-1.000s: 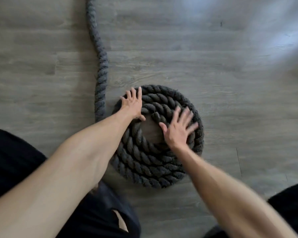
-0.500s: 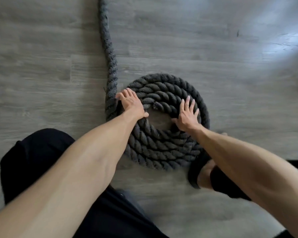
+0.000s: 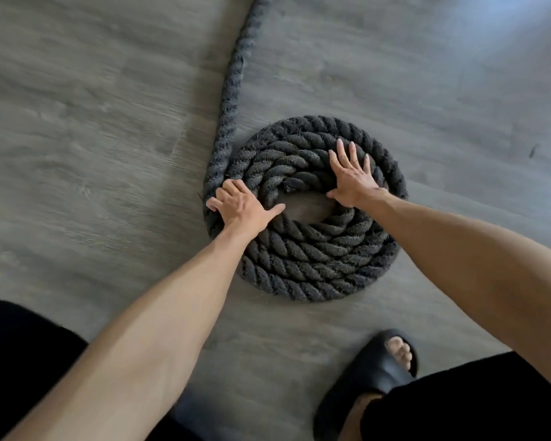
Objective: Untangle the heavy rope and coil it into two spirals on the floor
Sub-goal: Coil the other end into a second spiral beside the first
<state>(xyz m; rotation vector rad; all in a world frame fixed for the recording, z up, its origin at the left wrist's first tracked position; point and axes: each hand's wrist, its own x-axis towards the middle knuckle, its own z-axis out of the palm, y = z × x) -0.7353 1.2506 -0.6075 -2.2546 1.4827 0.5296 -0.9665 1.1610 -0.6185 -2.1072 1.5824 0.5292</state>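
Grey wood-grain floor (image 3: 77, 154) all round, blurred at left, washed by glare at far right. Found the rope (image 3: 299, 265) wound into one flat spiral at mid-floor, several turns tight round a small bare gap, with the cut end (image 3: 295, 184) tucked at the centre. Pressed on its far-right turns with the right hand (image 3: 352, 179), fingers straight and fanned wide, heel of the palm at the inner edge. Hooked the left hand (image 3: 242, 208) over the outermost turn at the spiral's left rim, fingers curled round it, thumb stretched toward the centre. Traced the loose tail (image 3: 233, 74) from that left rim off to the far edge, touching the spiral just beyond the left hand. Judged the step as laying the next turn: best done by pinning the laid turns flat under the right palm, drawing the tail snug against the rim with the left, and sliding rather than lifting, to stop any riding-up of inner turns. Noted a black slipper (image 3: 363, 377) near right, apart from the spiral.
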